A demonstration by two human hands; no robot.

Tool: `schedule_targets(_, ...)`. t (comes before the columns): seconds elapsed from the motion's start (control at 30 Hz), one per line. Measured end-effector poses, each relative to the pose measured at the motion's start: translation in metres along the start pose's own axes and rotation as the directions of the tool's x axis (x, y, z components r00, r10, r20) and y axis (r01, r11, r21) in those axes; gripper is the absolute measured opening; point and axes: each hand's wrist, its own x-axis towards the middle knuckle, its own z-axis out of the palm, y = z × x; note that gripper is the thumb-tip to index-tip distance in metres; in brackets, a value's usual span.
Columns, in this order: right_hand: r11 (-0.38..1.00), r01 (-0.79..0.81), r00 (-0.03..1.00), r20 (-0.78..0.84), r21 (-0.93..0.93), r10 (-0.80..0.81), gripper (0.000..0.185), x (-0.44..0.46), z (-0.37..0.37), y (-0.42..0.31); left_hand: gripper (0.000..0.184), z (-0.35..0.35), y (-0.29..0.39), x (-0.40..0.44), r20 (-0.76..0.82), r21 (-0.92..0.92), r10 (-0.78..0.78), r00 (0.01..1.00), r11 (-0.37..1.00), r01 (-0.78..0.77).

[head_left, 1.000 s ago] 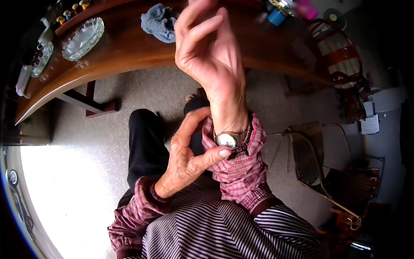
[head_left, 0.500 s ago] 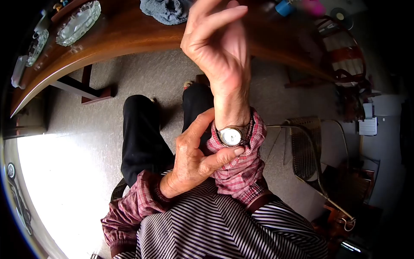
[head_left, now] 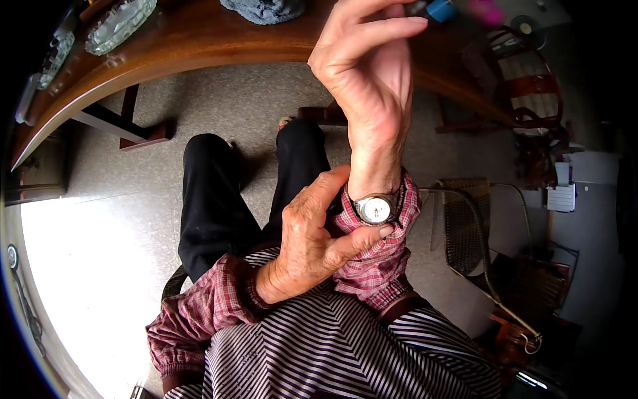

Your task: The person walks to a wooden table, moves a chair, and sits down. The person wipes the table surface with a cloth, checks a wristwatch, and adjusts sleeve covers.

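Observation:
My right hand (head_left: 372, 73) is raised toward the table, palm side showing, its fingers loosely bent and apart with nothing in them. A wristwatch (head_left: 375, 210) with a round white dial and metal case sits on the right wrist. My left hand (head_left: 309, 239) reaches across from the left, with its thumb on the red plaid sleeve (head_left: 375, 266) just below the watch. Its index finger is against the near side of the wrist, and its other fingers are hidden. The sleeve is bunched below the watch.
A brown wooden table (head_left: 219, 50) curves across the top, bearing a grey cloth (head_left: 262, 8) and a cut-glass dish (head_left: 119, 26). A woven chair (head_left: 468, 226) stands at the right. My dark-trousered legs (head_left: 212, 199) are below. Bright light falls on the floor at left.
Both hands and the watch have shifted slightly right in view, and the raised hand a little higher. The left hand keeps its grip at the wrist. The view itself has moved slightly.

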Motion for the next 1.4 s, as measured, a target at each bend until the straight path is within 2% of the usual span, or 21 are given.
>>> schedule_targets(0.2,0.997,-0.042,0.998,0.039,-0.068,0.045,0.029,-0.003,-0.001,-0.001,0.067,0.001,0.004,-0.005,-0.004,0.015,-0.028,1.000,1.000,0.028)
schedule_targets(0.37,0.990,-0.078,0.993,0.075,-0.115,0.087,0.029,-0.005,-0.003,-0.005,0.070,-0.001,0.003,-0.007,0.017,0.078,0.038,0.999,0.996,-0.039)
schedule_targets(0.47,0.986,-0.092,0.990,0.091,-0.139,0.105,0.030,-0.006,-0.002,-0.008,0.068,0.003,0.001,-0.008,-0.030,0.048,0.059,0.998,0.997,-0.058)
schedule_targets(0.6,0.980,-0.104,0.985,0.117,-0.167,0.125,0.030,-0.007,0.000,-0.009,0.069,0.004,0.002,-0.010,-0.013,0.059,0.077,0.997,0.995,-0.077)
schedule_targets(0.67,0.978,-0.111,0.983,0.126,-0.176,0.135,0.031,-0.008,0.001,-0.009,0.069,0.004,0.004,-0.011,-0.003,0.037,0.033,0.999,0.999,-0.033)
schedule_targets(0.77,0.974,-0.121,0.978,0.144,-0.193,0.150,0.031,-0.009,0.002,-0.010,0.068,0.006,0.003,-0.011,-0.003,0.041,0.087,0.996,0.995,-0.087)
schedule_targets(1.0,0.967,-0.130,0.968,0.182,-0.219,0.171,0.032,-0.008,0.003,-0.015,0.068,0.002,0.003,-0.011,0.014,0.057,0.091,0.996,0.994,-0.092)
schedule_targets(1.4,0.973,-0.078,0.987,0.119,-0.216,0.105,0.035,-0.010,-0.002,-0.011,0.062,-0.003,-0.002,-0.010,0.023,-0.012,-0.024,0.999,1.000,0.024)
